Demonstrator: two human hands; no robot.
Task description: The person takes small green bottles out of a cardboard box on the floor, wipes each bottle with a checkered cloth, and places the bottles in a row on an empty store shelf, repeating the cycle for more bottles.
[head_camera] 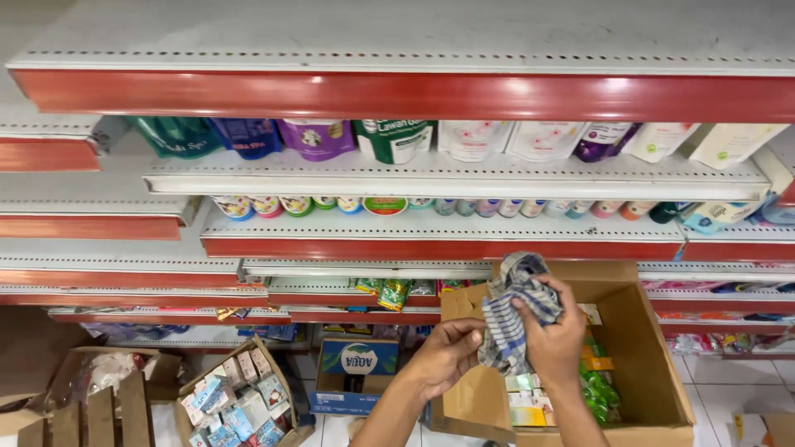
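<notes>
At seven o'clock, down on the white tiled floor (729, 372), a small open cardboard box of little blue and white packets (236, 406) is sitting beside a taller carton with slatted flaps (83, 397). Just right of them, at six o'clock, a blue and white printed carton (358, 374) is standing under the lowest red-edged shelf.

Rising from the bottom edge, the left hand (447, 352) is reaching up with its fingers curled and pinching the lower hanging end of a blue, white and grey checked cloth rag (513, 310). That rag is hanging bunched in the air just right of centre, in front of the large open brown cardboard box (638, 348), with its top end poking up toward twelve o'clock. At its right side, the right hand (556, 331) is closing around the cloth's middle, fingers wrapped over the folds and clamped on the fabric.

Behind and below both hands, the brown box is holding stacked green, yellow and white packets (592, 377) along its inner side. Across the upper half, white metal shelves with red front strips (414, 95) are carrying rows of refill pouches in green, purple and white (397, 139), and, one level lower, round-lidded tubs (385, 205) seen from above.
</notes>
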